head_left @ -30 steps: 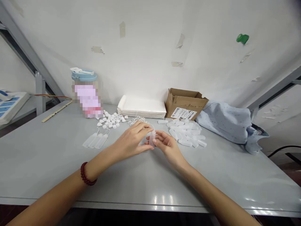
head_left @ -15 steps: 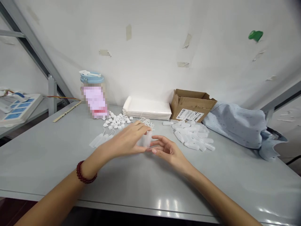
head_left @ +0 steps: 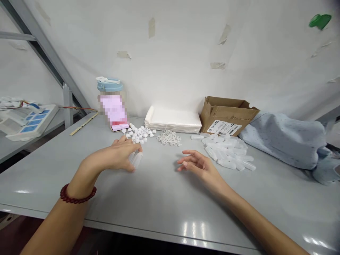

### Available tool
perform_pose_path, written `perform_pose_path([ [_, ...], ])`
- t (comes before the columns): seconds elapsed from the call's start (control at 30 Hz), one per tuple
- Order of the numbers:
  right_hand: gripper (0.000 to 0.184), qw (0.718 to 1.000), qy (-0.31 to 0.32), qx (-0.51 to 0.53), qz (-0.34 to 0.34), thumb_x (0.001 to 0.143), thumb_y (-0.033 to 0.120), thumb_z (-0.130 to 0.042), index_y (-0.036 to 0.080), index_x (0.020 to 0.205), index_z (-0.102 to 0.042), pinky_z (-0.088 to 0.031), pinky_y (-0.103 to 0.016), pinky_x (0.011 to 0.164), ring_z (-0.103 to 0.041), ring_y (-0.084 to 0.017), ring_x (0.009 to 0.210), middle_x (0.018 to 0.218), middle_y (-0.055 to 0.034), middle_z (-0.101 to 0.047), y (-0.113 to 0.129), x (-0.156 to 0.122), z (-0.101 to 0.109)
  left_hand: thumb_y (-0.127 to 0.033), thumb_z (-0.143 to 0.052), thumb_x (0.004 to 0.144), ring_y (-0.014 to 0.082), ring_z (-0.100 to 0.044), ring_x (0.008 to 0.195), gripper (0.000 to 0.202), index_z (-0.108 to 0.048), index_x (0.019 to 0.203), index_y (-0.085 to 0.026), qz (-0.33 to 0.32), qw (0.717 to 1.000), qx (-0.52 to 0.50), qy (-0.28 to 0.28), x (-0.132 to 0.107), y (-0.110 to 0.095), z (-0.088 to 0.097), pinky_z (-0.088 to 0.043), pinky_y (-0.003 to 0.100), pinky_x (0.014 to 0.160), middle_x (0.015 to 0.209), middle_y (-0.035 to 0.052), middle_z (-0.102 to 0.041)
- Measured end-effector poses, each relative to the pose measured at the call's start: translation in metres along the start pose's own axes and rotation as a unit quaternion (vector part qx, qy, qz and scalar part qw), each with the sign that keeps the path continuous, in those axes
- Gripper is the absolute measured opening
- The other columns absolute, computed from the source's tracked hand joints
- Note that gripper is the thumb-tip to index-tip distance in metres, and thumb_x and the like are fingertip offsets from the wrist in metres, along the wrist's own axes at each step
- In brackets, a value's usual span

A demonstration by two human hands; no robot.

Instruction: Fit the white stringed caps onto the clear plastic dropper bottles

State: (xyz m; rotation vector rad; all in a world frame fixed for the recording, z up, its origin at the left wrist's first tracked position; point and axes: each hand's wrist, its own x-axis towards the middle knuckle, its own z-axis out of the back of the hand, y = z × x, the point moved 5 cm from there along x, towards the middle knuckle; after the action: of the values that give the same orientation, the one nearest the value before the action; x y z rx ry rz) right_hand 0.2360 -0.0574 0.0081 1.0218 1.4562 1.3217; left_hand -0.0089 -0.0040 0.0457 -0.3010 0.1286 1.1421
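Carrying a translucent plastic tube [head_left: 137, 159] leftward with the left hand [head_left: 115, 156], still pinching it, just short of the white caps [head_left: 140, 133]! Let go with the right hand [head_left: 199, 167] since earlier, now released, loosely curled, left of the tube pile [head_left: 227, 150].

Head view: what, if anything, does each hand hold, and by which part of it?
The left hand holds a translucent tube by its ends, thumb at the near end, fingers at the far one. The right hand visibly holds nothing.
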Motion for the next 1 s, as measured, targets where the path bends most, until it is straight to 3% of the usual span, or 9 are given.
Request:
perform_pose_path([
  [0.1, 0.038, 1.0, -0.003, 0.004, -0.003, 0.079, 0.039, -0.065, 0.019, 0.109, -0.051, -0.046, -0.042, 0.086, -0.068, -0.02, 0.079, 0.094, -0.0061, -0.066, 0.001, 0.0, 0.0, -0.038, -0.061, 0.054, 0.0337, -0.046, 0.104, 0.054, -0.061, 0.106, -0.025, 0.047, 0.998, -0.002, 0.044, -0.003, -0.003, 0.001, -0.042, 0.04, 0.082, 0.098, 0.0078, -0.059],
  [0.23, 0.038, 1.0, -0.008, 0.001, -0.002, 0.079, 0.04, -0.065, 0.02, 0.108, -0.052, -0.046, -0.042, 0.086, -0.068, -0.02, 0.077, 0.091, -0.005, -0.066, 0.004, -0.001, 0.001, -0.036, -0.06, 0.054, 0.0359, -0.043, 0.107, 0.057, -0.059, 0.109, -0.024, 0.084, 0.995, -0.008, 0.052, -0.003, 0.001, 0.001, -0.042, 0.04, 0.081, 0.102, 0.0096, -0.056],
  [0.5, 0.038, 1.0, -0.023, -0.01, -0.006, 0.077, 0.041, -0.066, 0.019, 0.106, -0.053, -0.047, -0.043, 0.085, -0.068, -0.02, 0.074, 0.087, -0.0047, -0.068, 0.009, -0.003, 0.001, -0.033, -0.062, 0.052, 0.035, -0.044, 0.107, 0.057, -0.062, 0.109, -0.023, 0.072, 0.997, 0.003, 0.028, -0.001, 0.004, 0.0, -0.04, 0.04, 0.083, 0.1, 0.0094, -0.059],
  [0.8, 0.035, 0.999, -0.036, -0.021, 0.004, 0.078, 0.039, -0.064, 0.019, 0.105, -0.053, -0.048, -0.041, 0.083, -0.068, -0.019, 0.073, 0.086, -0.0049, -0.069, 0.011, -0.001, 0.007, -0.039, -0.069, 0.05, 0.0358, -0.048, 0.105, 0.055, -0.064, 0.103, -0.026, 0.053, 0.998, -0.034, -0.016, -0.004, 0.009, 0.003, -0.043, 0.039, 0.078, 0.098, 0.0075, -0.062],
  [0.9, 0.034, 0.997, -0.051, -0.052, 0.02, 0.079, 0.038, -0.062, 0.019, 0.106, -0.053, -0.049, -0.041, 0.082, -0.068, -0.02, 0.074, 0.087, -0.0054, -0.069, 0.017, 0.0, 0.014, -0.051, -0.07, 0.057, 0.0341, -0.047, 0.105, 0.059, -0.061, 0.109, -0.026, 0.009, 0.996, -0.039, -0.077, -0.003, 0.0, 0.012, -0.044, 0.039, 0.079, 0.098, 0.0068, -0.061],
  [1.0, 0.032, 0.987, -0.083, -0.124, 0.055, 0.082, 0.038, -0.058, 0.02, 0.107, -0.052, -0.05, -0.04, 0.079, -0.068, -0.02, 0.076, 0.089, -0.0063, -0.069, 0.022, 0.002, 0.028, -0.052, -0.058, 0.077, 0.0299, -0.047, 0.103, 0.047, -0.058, 0.111, -0.02, -0.066, 0.974, -0.018, -0.217, 0.003, -0.022, 0.02, -0.042, 0.042, 0.086, 0.101, 0.0079, -0.059],
])
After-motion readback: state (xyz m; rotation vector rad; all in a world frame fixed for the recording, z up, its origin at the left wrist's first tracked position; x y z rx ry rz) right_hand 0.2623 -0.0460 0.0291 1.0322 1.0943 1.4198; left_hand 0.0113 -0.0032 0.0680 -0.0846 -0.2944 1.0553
